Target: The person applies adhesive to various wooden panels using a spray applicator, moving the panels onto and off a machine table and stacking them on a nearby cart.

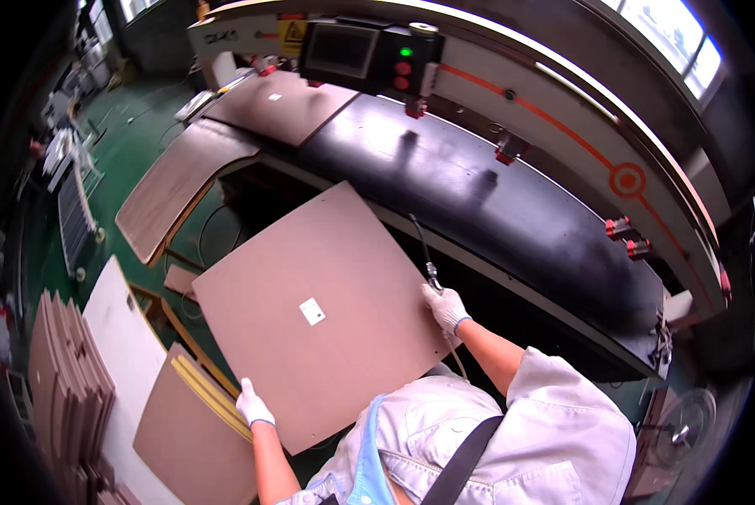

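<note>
A square brown board (344, 278) with a small white label (312, 311) is tilted in front of my body, held between both hands. My left hand (253, 404), in a white glove, grips the board's near left edge; its fingers are partly hidden underneath. My right hand (445, 310), also gloved, is closed at the right edge. An air blow gun (432, 273) with a thin dark nozzle juts up from that hand, and a pale hose (458, 362) hangs below it. How the right fingers share board and gun is partly hidden.
Ahead stands a long machine (520, 109) with a screen, buttons and a black bed (445, 177). Another brown board (280, 105) lies on the bed's left end. A curved-edge panel (175, 185) rests at left, with stacked boards (66, 370) at lower left.
</note>
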Motion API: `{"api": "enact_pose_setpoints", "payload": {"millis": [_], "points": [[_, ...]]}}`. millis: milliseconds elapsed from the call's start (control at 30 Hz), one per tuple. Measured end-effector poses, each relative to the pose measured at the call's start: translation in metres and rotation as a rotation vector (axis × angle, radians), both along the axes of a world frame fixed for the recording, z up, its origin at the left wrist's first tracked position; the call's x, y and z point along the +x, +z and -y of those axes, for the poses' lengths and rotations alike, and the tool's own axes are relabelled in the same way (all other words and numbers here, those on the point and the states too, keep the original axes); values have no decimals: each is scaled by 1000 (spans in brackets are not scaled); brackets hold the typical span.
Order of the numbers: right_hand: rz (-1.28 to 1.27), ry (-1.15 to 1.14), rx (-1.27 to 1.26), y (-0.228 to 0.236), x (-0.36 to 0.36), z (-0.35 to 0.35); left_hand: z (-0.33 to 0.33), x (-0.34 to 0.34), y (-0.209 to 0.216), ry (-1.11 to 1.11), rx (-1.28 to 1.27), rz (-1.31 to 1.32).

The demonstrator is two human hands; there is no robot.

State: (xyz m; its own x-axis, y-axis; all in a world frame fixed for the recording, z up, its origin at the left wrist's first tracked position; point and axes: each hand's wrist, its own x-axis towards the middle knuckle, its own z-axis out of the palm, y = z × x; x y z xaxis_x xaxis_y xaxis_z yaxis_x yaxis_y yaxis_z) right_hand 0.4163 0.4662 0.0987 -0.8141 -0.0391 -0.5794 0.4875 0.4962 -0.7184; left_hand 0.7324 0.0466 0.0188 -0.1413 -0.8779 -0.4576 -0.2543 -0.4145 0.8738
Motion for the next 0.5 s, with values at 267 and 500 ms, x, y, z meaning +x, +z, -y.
{"api": "enact_pose_setpoints", "payload": {"millis": [267,500], "points": [[-151,-661,132,-44,4,-202,-88,-373,14,-923,-155,155],[16,-456,137,26,-101,-213,-179,-547,100,-1252,-792,284]]}}
